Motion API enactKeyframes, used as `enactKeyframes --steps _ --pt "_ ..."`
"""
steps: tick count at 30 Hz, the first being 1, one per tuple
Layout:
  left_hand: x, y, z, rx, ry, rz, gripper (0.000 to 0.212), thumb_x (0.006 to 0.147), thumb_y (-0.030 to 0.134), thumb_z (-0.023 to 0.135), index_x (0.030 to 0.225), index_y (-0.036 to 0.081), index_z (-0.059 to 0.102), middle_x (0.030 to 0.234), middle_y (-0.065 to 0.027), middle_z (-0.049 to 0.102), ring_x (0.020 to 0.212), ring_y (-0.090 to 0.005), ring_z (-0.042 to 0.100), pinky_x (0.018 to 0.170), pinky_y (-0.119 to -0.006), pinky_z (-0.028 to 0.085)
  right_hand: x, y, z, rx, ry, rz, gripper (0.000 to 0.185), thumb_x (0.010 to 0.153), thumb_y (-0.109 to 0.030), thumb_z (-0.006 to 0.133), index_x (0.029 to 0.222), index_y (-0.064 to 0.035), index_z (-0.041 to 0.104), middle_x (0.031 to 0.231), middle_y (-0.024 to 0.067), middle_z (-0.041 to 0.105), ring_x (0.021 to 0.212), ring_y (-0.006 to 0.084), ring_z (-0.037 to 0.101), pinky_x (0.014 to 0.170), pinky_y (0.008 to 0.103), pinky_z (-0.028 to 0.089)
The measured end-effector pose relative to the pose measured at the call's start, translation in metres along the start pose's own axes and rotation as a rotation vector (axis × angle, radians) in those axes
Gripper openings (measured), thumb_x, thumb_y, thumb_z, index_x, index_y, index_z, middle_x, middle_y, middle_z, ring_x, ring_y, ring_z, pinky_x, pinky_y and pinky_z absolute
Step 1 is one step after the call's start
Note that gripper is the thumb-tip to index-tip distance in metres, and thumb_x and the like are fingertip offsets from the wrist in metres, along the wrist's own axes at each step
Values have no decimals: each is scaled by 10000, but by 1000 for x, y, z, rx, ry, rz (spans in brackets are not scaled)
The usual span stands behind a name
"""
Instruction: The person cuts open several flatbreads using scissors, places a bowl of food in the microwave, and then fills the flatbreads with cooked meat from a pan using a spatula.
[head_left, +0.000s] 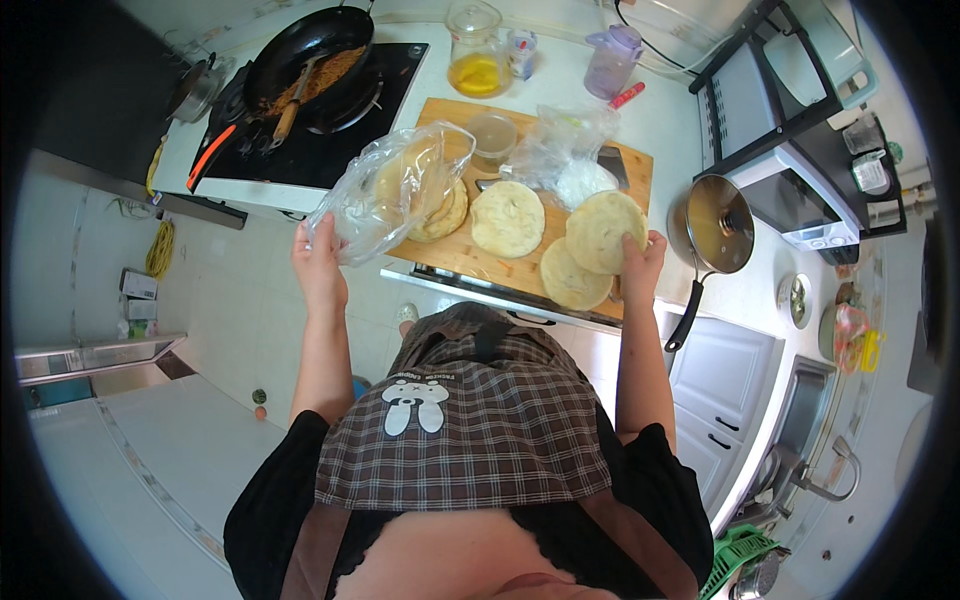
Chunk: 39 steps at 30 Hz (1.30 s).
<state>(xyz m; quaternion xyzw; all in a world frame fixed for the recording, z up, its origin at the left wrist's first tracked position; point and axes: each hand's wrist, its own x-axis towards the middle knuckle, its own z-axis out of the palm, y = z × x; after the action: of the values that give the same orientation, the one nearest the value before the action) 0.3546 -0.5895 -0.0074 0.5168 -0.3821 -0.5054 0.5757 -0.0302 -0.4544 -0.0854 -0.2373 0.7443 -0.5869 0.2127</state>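
My left hand (321, 259) grips the edge of a clear plastic bag (367, 202) with round flatbread inside it. The bag lies partly over another flatbread (444, 217) at the left of a wooden cutting board (487, 259). Between my thumb and fingers, my right hand (642, 264) pinches the rim of a pale round flatbread (604, 229). That bread overlaps a second flatbread (574, 276) nearer to me. Apart from these, a single flatbread (508, 219) rests mid-board. Behind it are a small clear container (492, 139) and a crumpled plastic bag (559, 146), which partly hides a dark flat blade (613, 165).
On the cooktop at left, a black wok (311, 67) holds browned food and a wooden-handled spatula (292, 109). Behind the board stand a glass jug (477, 64) of yellow liquid and a purple bottle (613, 64). A lidded saucepan (720, 225) sits at right, its handle jutting past the counter edge.
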Motion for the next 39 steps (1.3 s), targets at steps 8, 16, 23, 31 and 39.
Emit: enactKeyframes --steps 8,16,23,31,39 --pt "-4 11 16 -34 -3 -14 147 861 170 599 958 70 551 862 16 582 730 -52 511 669 -243 428 4 30 2 266 -82 160 286 830 -110 603 1039 9 450 924 100 561 805 144 548 699 268 467" --pt "4 9 16 -89 68 77 101 878 187 576 865 107 516 693 69 450 617 -26 391 595 -211 353 6 29 23 265 -186 185 281 875 -137 571 1081 -3 435 968 99 558 844 142 558 740 268 476" --pt "4 7 16 -105 72 75 105 891 182 555 900 83 520 763 38 488 678 -48 431 619 -214 366 11 38 38 -240 -56 -77 243 850 -111 561 1043 16 485 964 116 581 873 136 562 750 247 453" --pt "7 7 15 -168 102 22 173 901 203 538 1022 80 529 933 -16 584 830 -83 546 693 -248 446 7 30 27 -391 -101 -225 314 811 -107 599 1077 36 517 1009 166 603 923 258 585 796 330 455" --pt "-26 -29 68 -88 -322 -177 211 895 240 549 1045 93 538 932 -15 594 831 -93 569 699 -250 468 -50 -32 64 144 -509 -48 413 826 -137 605 1179 41 485 1126 193 555 955 242 581 766 312 472"
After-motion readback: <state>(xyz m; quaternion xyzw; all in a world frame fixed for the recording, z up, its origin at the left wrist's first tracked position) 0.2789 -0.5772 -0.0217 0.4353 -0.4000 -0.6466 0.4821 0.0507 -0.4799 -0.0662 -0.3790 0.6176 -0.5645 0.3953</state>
